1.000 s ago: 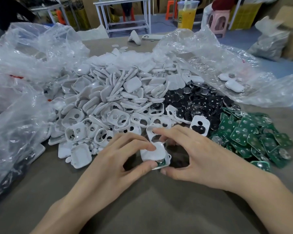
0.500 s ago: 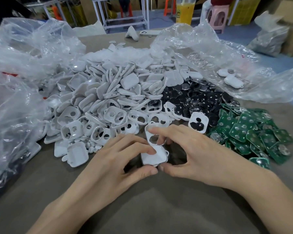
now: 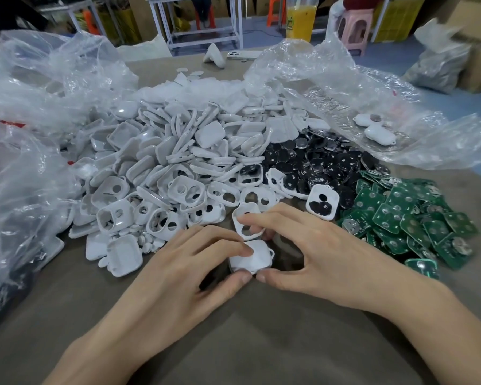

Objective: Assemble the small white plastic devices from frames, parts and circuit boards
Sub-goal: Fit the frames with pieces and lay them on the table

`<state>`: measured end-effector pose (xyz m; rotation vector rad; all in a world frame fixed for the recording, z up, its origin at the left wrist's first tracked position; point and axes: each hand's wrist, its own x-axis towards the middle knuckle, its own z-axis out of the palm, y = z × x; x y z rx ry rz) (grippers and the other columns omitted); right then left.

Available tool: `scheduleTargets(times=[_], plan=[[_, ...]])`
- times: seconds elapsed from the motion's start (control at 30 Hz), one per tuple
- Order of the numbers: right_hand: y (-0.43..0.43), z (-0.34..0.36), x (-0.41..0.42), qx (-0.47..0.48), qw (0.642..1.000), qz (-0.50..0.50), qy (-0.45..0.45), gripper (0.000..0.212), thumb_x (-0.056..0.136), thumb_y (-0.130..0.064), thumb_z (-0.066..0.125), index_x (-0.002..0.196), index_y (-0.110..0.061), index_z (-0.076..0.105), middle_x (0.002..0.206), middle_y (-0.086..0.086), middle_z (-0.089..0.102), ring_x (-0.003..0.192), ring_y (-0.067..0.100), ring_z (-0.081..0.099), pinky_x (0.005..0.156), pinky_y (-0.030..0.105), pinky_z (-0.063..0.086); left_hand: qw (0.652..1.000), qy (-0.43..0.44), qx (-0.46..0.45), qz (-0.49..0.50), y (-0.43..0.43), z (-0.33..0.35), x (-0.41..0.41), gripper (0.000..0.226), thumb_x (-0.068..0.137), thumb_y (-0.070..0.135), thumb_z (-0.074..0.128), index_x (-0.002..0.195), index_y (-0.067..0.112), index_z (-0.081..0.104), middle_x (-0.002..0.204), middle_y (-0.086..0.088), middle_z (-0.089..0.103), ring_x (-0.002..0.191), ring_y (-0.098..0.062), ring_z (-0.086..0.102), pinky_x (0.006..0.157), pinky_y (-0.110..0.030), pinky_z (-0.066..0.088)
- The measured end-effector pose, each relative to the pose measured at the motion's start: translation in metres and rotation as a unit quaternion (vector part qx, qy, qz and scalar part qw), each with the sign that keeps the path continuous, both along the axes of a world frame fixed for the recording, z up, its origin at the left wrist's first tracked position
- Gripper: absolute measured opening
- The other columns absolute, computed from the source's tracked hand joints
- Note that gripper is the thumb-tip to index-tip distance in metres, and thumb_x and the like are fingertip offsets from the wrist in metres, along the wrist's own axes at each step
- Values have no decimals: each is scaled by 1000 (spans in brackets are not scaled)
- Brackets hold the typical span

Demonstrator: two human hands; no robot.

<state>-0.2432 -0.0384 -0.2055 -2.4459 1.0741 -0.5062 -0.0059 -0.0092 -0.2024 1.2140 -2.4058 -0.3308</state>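
Head view. Working left to right: pass over the crumpled clear plastic bag (image 3: 25, 140) and the heap of white frames and shells (image 3: 172, 168) at the far left of the table (image 3: 233, 345).

Locate the left hand (image 3: 178, 273) near centre, pinching the closed white casing (image 3: 250, 259): index fingertip pressed on the top face, thumb tip set against the near edge. Find the casing directly between both hands, touching each; resting on the table or held just above it, cannot tell which.

Note the white frame (image 3: 247, 220) with two cut-outs just beyond the casing, apparently tilted, meeting or almost meeting the casing's far edge.

Locate the right hand (image 3: 317, 254), narrow in span: thumb tip braced on the casing's near edge beside the left thumb, index finger curled over the frame's far-left rim, other fingers tucked beside the frame.

Farther right, note the black round parts (image 3: 325, 168), then the green circuit boards (image 3: 417, 226), near the right hand only.

Judged step: seating or closing the casing. Treat the near-far line as the governing axis: casing nearest the body, frame straight ahead of it. Count the right hand as the one nearer the frame, and both hands as equally near the casing. Expect any reach for a board to fall to the right hand.
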Motion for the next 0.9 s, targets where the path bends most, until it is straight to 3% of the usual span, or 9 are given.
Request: scheduleTargets(times=[0.2, 0.47, 0.6, 0.73, 0.9], plan=[[0, 0, 0, 1, 1000, 5, -16, 66, 89, -50, 64, 144, -58, 27, 126, -34, 40, 115, -1, 53, 90, 18, 47, 1000, -1, -8, 1, 0, -2, 0, 28, 97, 48, 56, 109, 29, 71, 118, 20, 61, 119, -2, 57, 95, -24, 45], [-1, 1, 1, 40, 998, 5, -41, 56, 90, -43, 70, 134, -58, 39, 125, -36, 44, 117, -1, 54, 95, 32, 50, 1000, 4, -23, -10, 0, -7, 1, 23, 99, 43, 60, 107, 26, 72, 117, 16, 62, 114, -5, 60, 90, -23, 48], [-2, 1, 2, 52, 998, 1, -47, 44, 89, -39, 74, 124, -51, 50, 124, -33, 49, 117, -3, 53, 95, 27, 47, 999, -3, -31, -15, -1, -8, 1, 20, 99, 42, 59, 106, 27, 71, 115, 17, 60, 109, 0, 58, 89, -17, 45], [-2, -1, 1, 56, 997, -7, -55, 24, 87, -35, 76, 104, -42, 60, 121, -28, 54, 117, 1, 54, 94, 31, 46, 999, -1, -30, -24, 0, -8, 1, 22, 101, 42, 57, 107, 27, 71, 116, 16, 61, 111, 1, 57, 91, -13, 44], [-4, -3, 1, 54, 995, -12, -87, 15, 82, -32, 81, 91, -32, 69, 118, -27, 60, 112, -6, 58, 91, 20, 46, 999, 2, -35, -27, 0, -5, -1, 20, 101, 40, 58, 107, 26, 72, 115, 16, 62, 109, 2, 58, 92, -10, 41]])
